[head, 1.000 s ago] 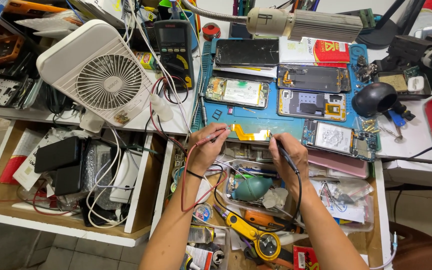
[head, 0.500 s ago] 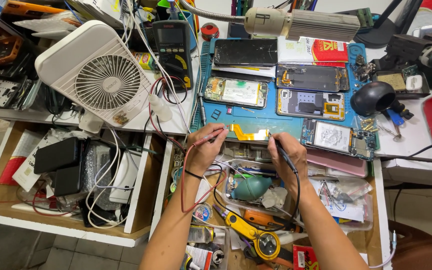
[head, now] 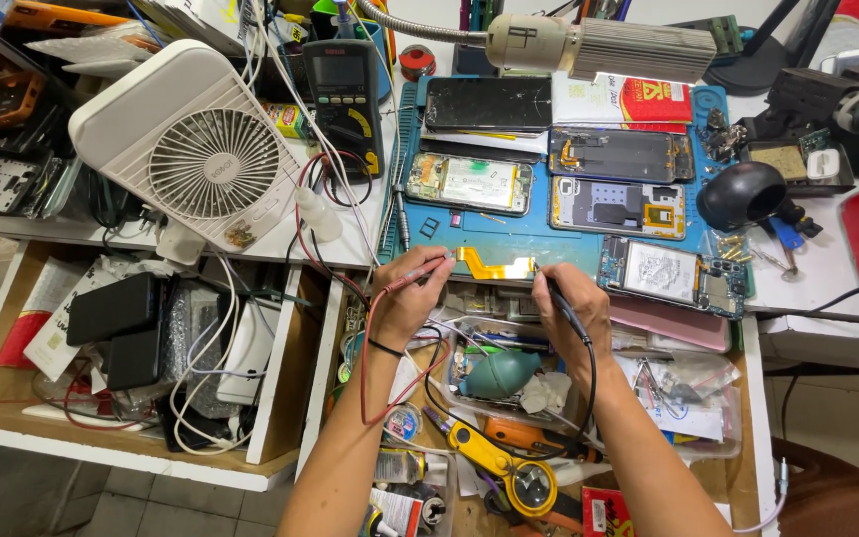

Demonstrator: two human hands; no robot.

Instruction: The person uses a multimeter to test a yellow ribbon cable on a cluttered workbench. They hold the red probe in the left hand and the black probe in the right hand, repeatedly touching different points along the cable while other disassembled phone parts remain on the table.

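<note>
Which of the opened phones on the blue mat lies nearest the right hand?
The opened phone at the mat's lower right corner, silvery battery showing. It lies just beside the right hand; the other phones sit farther up the blue mat.

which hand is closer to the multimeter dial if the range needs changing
Left, probably. The left hand with the red probe sits below the multimeter, on the same side of the bench. The right hand, holding the black probe, lies farther right, past the orange flex cable.
</note>
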